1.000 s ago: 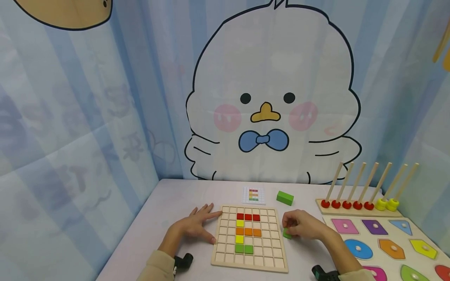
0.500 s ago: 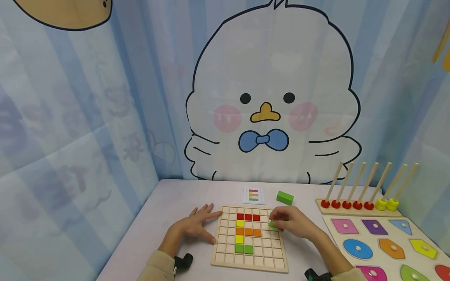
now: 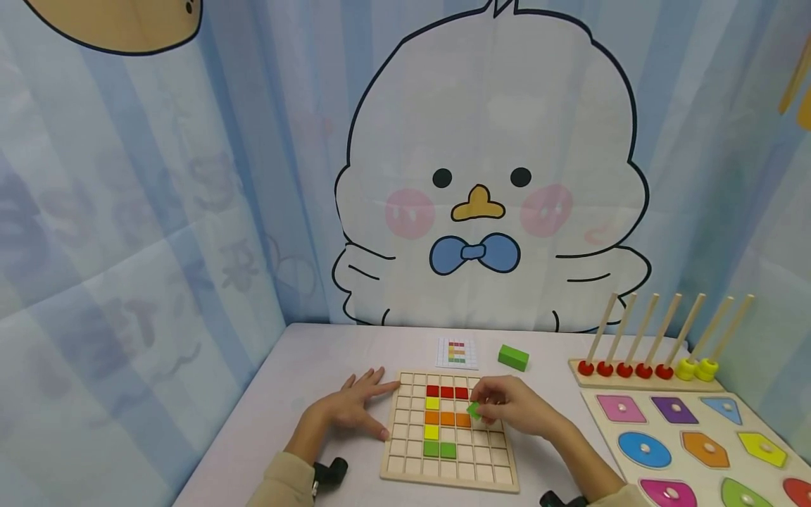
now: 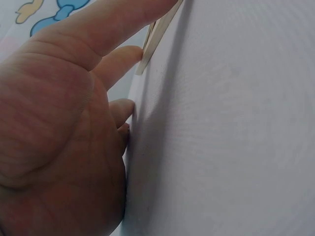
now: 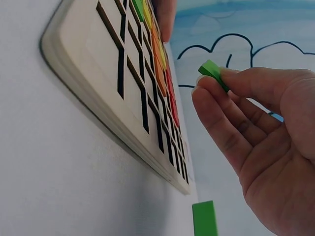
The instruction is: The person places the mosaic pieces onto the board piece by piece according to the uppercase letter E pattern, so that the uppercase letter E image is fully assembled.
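Note:
A wooden grid board (image 3: 405,466) lies on the table, holding red tiles (image 3: 447,392), yellow tiles (image 3: 432,432), orange tiles (image 3: 448,420) and two green tiles (image 3: 440,449). My left hand (image 3: 350,406) rests on the table with fingers spread, thumb and index touching the board's left edge; the left wrist view shows its palm (image 4: 54,123). Over the board's right part, my right hand (image 3: 516,406) pinches a small green tile (image 3: 474,410) between thumb and fingers. That tile (image 5: 212,72) is held up off the board in the right wrist view.
Behind the board lie a pattern card (image 3: 457,353) and a green block (image 3: 513,357). At the right stand a peg rack (image 3: 646,382) with red and yellow beads and a shape puzzle board (image 3: 659,406). A curtain (image 3: 380,84) hangs behind the table.
My right hand has carried the green tile from beside the board's right edge leftward over the grid. The left hand has stayed in place.

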Demonstrator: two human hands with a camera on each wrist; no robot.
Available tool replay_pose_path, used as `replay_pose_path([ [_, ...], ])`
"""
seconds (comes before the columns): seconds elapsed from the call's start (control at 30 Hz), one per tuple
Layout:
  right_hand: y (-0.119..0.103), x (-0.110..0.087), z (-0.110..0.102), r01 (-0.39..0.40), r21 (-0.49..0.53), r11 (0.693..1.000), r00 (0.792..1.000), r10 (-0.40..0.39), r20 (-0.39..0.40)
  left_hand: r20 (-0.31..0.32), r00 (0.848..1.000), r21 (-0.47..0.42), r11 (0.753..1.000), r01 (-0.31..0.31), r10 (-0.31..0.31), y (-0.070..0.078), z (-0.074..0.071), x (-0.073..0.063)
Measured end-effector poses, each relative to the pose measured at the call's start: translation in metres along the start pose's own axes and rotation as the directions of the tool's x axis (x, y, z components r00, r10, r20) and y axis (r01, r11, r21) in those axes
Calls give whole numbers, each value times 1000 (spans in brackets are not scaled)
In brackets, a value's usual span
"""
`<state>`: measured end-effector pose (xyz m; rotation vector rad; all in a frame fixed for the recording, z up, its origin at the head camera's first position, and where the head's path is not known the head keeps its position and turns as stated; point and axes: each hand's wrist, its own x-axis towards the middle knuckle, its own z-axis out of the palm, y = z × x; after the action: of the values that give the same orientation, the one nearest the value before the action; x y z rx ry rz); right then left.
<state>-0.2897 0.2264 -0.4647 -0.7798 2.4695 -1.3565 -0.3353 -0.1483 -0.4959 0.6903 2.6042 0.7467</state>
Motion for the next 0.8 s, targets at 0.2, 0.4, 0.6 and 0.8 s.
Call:
replay_pose_path([
  [0.2,0,1,5,42,-11,999,999,-41,17,0,1000,-4,1000,-14,14,1,0,0],
  [0.4,-3,3,6,30,-47,998,999,-29,29,2,1000,0,1000,-14,14,2,-1,-1],
  [0.6,-4,3,9,29,-62,998,999,-27,45,5,1000,2,1000,-18,18,1,-1,-1],
  [0.8,-5,3,13,20,-52,998,999,-17,48,5,1000,-6,1000,-19,19,0,0,-1],
])
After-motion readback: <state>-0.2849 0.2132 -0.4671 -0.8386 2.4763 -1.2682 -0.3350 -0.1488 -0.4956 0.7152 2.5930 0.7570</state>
